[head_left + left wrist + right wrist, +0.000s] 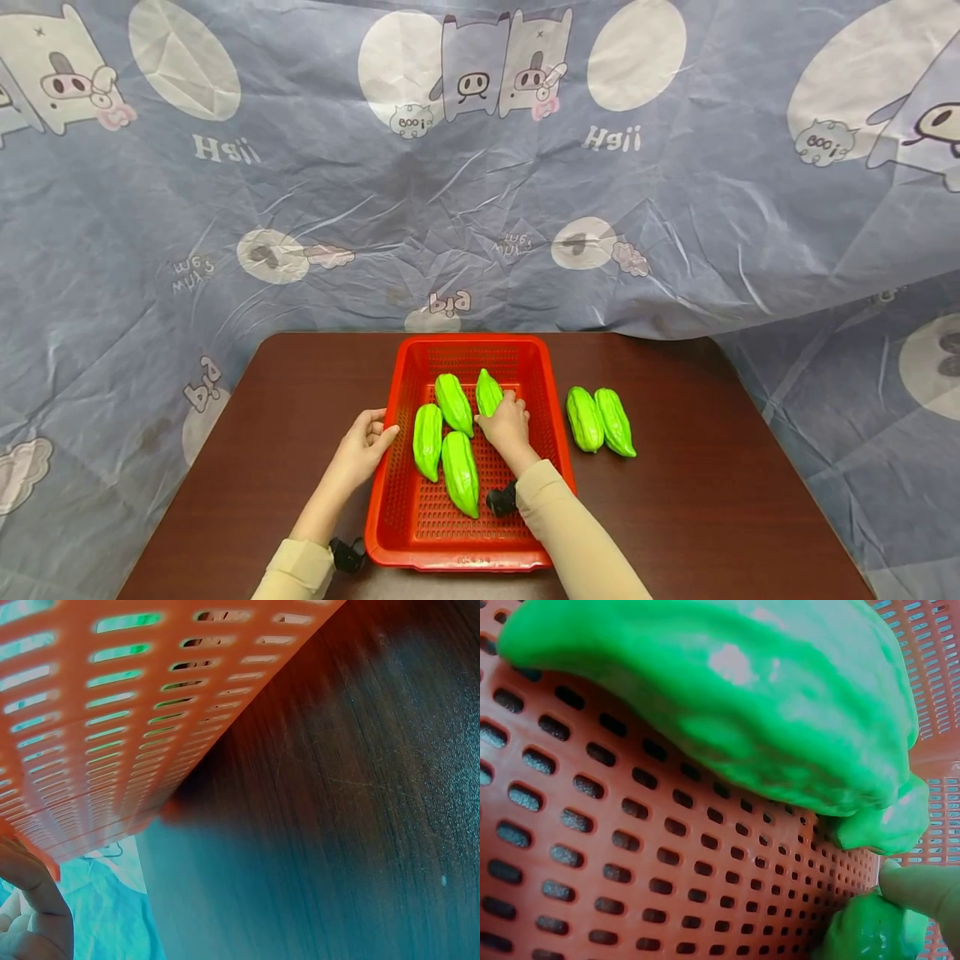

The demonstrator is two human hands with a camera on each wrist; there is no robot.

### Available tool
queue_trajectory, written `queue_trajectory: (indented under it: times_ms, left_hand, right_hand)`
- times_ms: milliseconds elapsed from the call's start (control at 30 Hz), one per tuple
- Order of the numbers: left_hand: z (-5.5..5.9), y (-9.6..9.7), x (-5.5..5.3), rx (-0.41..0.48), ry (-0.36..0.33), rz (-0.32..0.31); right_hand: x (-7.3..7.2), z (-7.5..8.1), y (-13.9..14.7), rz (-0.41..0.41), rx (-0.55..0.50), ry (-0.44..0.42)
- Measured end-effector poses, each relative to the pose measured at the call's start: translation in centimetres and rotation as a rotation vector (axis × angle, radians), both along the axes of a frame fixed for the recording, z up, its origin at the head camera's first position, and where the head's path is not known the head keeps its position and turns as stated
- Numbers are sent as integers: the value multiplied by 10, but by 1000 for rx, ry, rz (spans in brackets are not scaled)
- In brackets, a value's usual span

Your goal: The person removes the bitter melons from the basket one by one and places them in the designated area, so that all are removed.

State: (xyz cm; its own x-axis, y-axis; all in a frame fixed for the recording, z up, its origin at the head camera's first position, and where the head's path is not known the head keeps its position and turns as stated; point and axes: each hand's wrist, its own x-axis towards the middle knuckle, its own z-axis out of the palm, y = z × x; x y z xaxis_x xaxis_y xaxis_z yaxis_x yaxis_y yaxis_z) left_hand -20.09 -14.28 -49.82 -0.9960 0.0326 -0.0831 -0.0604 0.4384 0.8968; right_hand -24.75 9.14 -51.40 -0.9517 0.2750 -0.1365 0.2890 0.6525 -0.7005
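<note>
A red perforated plastic basket (472, 560) stands on the table with several light green, ridged bitter melons in it. My left hand (367, 446) pinches the basket's left rim, thumb on top; the left wrist view shows its curled fingers (37, 900) beside the orange-looking side wall. Inside the basket, my right hand (508, 423) grips the far-right bitter melon (488, 390), partly covering it. In the right wrist view the thumb (919, 889) touches that bitter melon (874, 930). Another bitter melon (727, 705) fills the upper part there.
Two more bitter melons lie side by side on the brown table (697, 500), right of the basket; one (584, 419) touches the other (615, 422). A grey-blue printed cloth (450, 192) hangs behind the table and along both sides.
</note>
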Motion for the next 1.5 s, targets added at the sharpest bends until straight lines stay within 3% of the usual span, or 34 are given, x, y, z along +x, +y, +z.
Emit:
queue_trajectory:
  times_ms: [500, 1067, 1500]
  left_hand:
    - [-1, 0, 1, -8, -1, -4]
    - [1, -1, 0, -11, 4, -9]
    - [2, -1, 1, -5, -2, -13]
  right_hand:
    - [2, 15, 3, -1, -39, 11]
    - [12, 67, 1, 82, -114, 84]
    - [15, 96, 26, 83, -118, 107]
